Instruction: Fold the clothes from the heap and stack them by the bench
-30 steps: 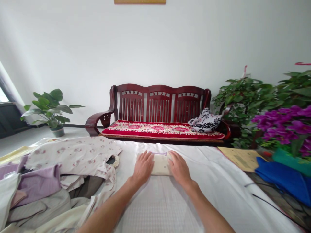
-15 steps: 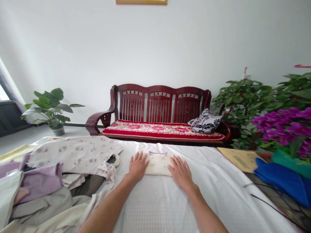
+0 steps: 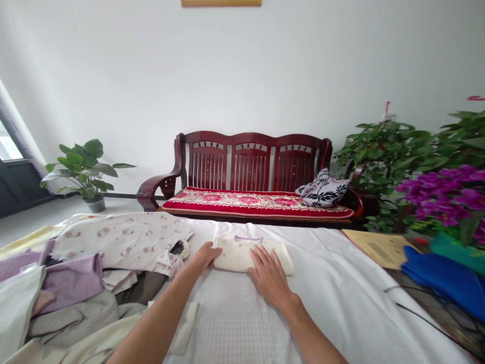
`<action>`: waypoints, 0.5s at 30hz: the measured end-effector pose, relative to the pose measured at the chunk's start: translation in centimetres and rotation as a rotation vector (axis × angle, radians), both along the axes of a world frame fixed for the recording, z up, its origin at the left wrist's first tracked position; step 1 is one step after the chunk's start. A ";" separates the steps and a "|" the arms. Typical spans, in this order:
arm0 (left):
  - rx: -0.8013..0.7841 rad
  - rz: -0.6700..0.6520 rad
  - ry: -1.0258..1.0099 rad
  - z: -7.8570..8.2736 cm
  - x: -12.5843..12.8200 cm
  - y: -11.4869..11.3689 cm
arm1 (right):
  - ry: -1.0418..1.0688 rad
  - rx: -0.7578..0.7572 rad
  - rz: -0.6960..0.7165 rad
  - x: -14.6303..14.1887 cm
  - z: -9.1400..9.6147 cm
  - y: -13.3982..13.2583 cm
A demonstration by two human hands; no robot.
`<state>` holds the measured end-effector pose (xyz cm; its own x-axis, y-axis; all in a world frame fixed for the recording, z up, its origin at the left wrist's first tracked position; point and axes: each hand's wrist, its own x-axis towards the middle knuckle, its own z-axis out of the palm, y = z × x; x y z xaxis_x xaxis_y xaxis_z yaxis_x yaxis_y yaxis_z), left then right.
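A small folded cream garment [image 3: 242, 253] with a lilac trim lies on the white cloth-covered table [image 3: 333, 283]. My left hand [image 3: 204, 256] curls round the garment's left end, fingers tucked at its edge. My right hand [image 3: 268, 275] lies flat and open on the garment's near edge, fingers stretched forward. Both forearms reach in from the bottom of the view.
A heap of floral, lilac and grey clothes [image 3: 94, 263] fills the table's left side. At the right lie a yellow paper [image 3: 379, 246] and a blue cloth [image 3: 443, 280], with purple flowers [image 3: 443, 194] behind. A red wooden bench [image 3: 250, 177] stands beyond the table.
My left hand has slid off the top of the garment to grip its left end. My right hand has drawn back toward me onto the near edge.
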<state>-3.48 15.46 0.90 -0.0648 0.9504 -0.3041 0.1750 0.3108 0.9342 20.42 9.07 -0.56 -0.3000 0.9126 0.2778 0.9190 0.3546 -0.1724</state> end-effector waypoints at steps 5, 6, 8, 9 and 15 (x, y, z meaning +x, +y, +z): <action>-0.031 -0.032 -0.205 1.5 1.0 -0.1 | 0.008 -0.065 0.005 -0.3 0.0 -0.3; -0.023 -0.036 -0.237 1.8 1.4 -0.2 | 0.010 -0.072 0.002 -0.2 0.0 -0.3; -0.004 -0.049 -0.285 2.4 2.1 -0.5 | 0.012 -0.083 -0.002 -0.2 -0.2 -0.3; 0.004 -0.058 -0.302 2.7 2.6 -0.6 | 0.013 -0.084 -0.002 -0.1 -0.3 -0.3; 0.031 -0.105 -0.351 4.3 6.0 -0.5 | 0.011 -0.029 0.018 -0.1 -1.4 0.3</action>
<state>2.50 15.01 5.15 0.1364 0.9556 -0.2614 -0.1287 0.2787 0.9517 20.36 9.38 -1.95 -0.3139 0.9147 0.2546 0.9104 0.3661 -0.1929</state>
